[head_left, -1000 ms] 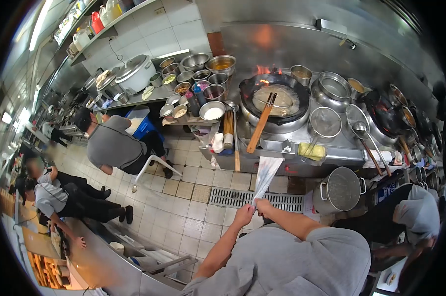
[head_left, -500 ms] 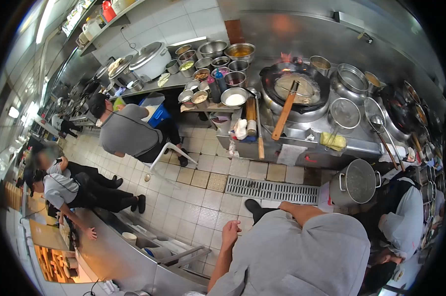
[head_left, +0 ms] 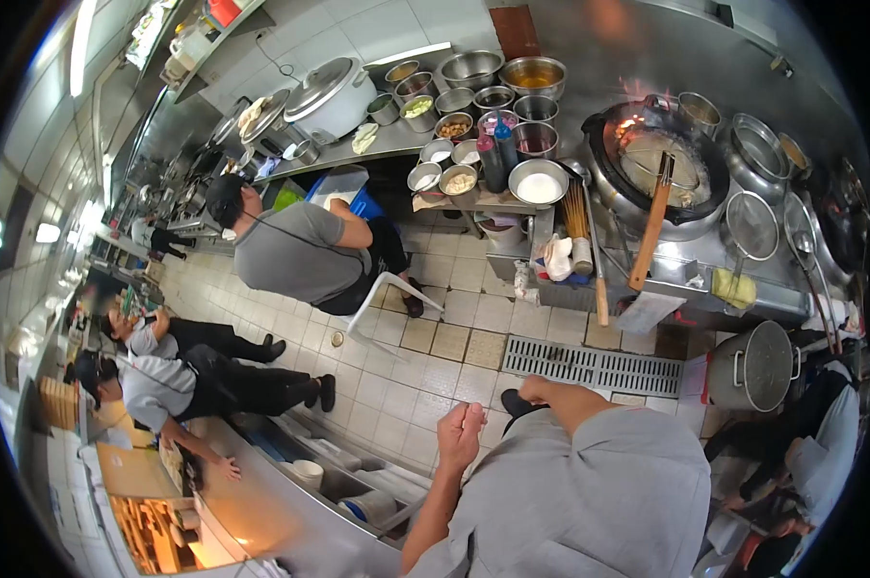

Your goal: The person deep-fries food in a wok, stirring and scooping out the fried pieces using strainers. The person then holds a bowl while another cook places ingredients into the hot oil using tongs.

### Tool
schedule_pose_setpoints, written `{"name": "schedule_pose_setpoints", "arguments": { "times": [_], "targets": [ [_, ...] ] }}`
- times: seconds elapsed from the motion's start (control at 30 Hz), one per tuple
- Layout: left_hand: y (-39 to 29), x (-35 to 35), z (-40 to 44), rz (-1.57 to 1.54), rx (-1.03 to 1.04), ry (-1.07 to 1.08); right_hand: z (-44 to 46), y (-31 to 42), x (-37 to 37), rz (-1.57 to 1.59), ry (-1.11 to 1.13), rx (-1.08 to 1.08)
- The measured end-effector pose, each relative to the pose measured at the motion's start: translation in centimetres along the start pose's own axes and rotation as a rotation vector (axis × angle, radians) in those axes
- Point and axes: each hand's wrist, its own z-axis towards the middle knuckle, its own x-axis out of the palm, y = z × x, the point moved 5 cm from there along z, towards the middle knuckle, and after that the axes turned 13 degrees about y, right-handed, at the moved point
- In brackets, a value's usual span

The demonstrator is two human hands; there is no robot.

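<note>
My left hand (head_left: 461, 433) is raised in front of my grey shirt, its fingers curled in a loose fist with nothing showing in them. Across my front, my right hand (head_left: 534, 388) shows only in part at the end of the forearm, and its fingers are hidden. Both hands are apart from the stove. There, a wok (head_left: 598, 188) sits over a burner, with flames at its far rim and pale bubbling liquid inside. A strainer with a wooden handle (head_left: 652, 231) rests across the wok, the handle pointing toward me.
A bamboo brush (head_left: 576, 217) and a long-handled ladle (head_left: 600, 289) stand left of the wok. Several metal bowls, one with white powder (head_left: 538, 183), crowd the counter. A tall pot (head_left: 757, 366) stands at right. A floor drain (head_left: 589, 366) lies ahead. Co-workers are at left and right; one sits near a white stool (head_left: 377, 299).
The view has turned left, so the stove and counter sit further right. My left hand has risen slightly, its fingers curled. Flames at the wok look larger.
</note>
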Motion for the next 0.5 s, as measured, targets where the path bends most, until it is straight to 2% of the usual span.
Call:
{"name": "schedule_pose_setpoints", "arguments": {
  "times": [0.03,0.07,0.13,0.17,0.23,0.3,0.4,0.43,0.47,0.5],
  "targets": [
    [-2.2,-1.0,1.2,0.091,0.125,0.018,2.4,3.8,0.7,-0.274,0.247,-0.106],
    [-4.5,-1.9,2.5,0.180,0.248,0.038,4.5,7.8,1.3,-0.370,0.203,-0.266],
    [-7.8,-3.0,5.0,0.302,0.445,0.122,5.0,16.0,2.2,-0.351,0.207,-0.729],
    [-9.1,-2.9,6.3,0.330,0.523,0.185,-0.1,19.6,0.4,-0.114,0.195,-1.148],
    [-9.1,-2.1,8.0,0.368,0.615,0.307,5.9,26.1,2.7,0.684,0.409,-0.532],
    [-6.8,-1.8,10.4,0.408,0.651,0.428,2.8,32.1,1.5,0.828,0.432,-0.501],
    [-1.6,-4.8,13.3,0.367,0.535,0.552,-1.8,35.1,-1.9,0.661,0.378,-0.744],
    [0.2,-5.7,13.9,0.422,0.474,0.590,1.6,34.2,-1.3,0.520,0.384,-0.665],
    [2.0,-6.3,14.3,0.420,0.436,0.625,7.7,32.6,0.8,-0.147,0.043,-0.833],
    [4.0,-7.0,14.8,0.419,0.403,0.657,13.5,30.8,3.0,-0.757,-0.477,-0.827]
  ]
}}
